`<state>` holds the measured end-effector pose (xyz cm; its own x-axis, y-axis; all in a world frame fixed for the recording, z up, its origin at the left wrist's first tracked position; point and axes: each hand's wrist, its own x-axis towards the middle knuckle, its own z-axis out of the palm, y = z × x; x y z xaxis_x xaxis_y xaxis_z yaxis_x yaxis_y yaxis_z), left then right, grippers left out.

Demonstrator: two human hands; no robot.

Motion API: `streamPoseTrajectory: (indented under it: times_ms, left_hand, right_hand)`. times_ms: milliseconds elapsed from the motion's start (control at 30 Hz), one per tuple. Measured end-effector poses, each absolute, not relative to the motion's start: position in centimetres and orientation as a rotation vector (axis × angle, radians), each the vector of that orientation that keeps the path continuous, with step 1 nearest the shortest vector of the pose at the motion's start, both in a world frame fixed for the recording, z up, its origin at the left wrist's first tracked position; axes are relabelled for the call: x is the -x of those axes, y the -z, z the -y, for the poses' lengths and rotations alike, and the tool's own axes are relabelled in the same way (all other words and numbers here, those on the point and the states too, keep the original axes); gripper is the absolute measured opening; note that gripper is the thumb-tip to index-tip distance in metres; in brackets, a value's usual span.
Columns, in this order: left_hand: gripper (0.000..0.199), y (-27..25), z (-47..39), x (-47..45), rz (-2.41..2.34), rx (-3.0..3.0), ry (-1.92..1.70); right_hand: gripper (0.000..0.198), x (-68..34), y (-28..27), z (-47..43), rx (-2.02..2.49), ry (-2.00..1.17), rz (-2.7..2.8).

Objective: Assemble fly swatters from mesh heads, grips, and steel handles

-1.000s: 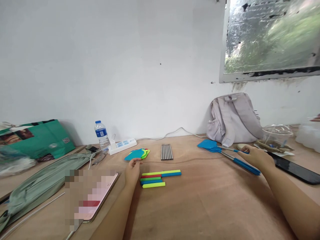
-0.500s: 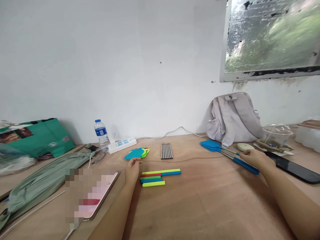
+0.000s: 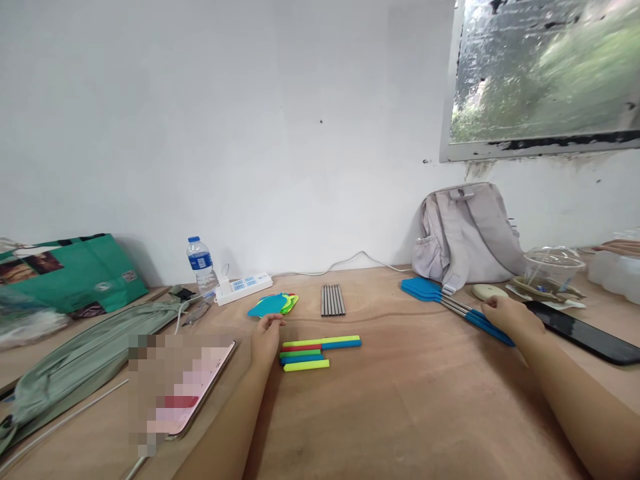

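Note:
My left hand (image 3: pixel 266 333) rests on the wood with loosely bent fingers and nothing visible in it. Just beyond it lies a pile of flat fly swatter heads (image 3: pixel 270 305), blue on top with yellow-green beneath. To its right are several coloured handle tubes (image 3: pixel 303 358) in yellow, red, green and blue. Several metal rods (image 3: pixel 333 300) lie side by side farther back. On the right, blue fly swatters (image 3: pixel 421 289) are stacked together, with steel shafts and blue handles. My right hand (image 3: pixel 510 317) has its fingers closed at these handles, partly hiding them.
At left are a phone (image 3: pixel 200 393), a grey-green cloth bag (image 3: pixel 100 347), a green bag (image 3: pixel 95 270), a water bottle (image 3: pixel 201 263) and a power strip (image 3: pixel 244 289). At right stand a backpack (image 3: pixel 465 233) and plastic cup (image 3: pixel 553 270), near a black phone (image 3: pixel 583 333).
My right hand has shifted slightly left, bringing the swatter it holds in against the stacked ones. My left hand has hardly moved.

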<state>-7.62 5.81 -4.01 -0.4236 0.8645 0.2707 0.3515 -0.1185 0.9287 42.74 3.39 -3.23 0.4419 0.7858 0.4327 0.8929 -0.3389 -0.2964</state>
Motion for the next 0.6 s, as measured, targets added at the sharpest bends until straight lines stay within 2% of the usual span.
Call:
streamPoseTrajectory:
  times_ms: [167, 600]
  left_hand:
    - [0.019, 3.9, -5.6, 7.5, -1.705, -1.342, -1.566]
    - [0.016, 3.5, -5.3, 7.0, -1.708, -1.397, -1.527]
  right_hand:
    - [0.031, -40.1, 1.7, -2.6, 2.156, 0.327, 1.443]
    - [0.018, -34.0, 1.8, -3.2, 1.721, 0.421, 1.824]
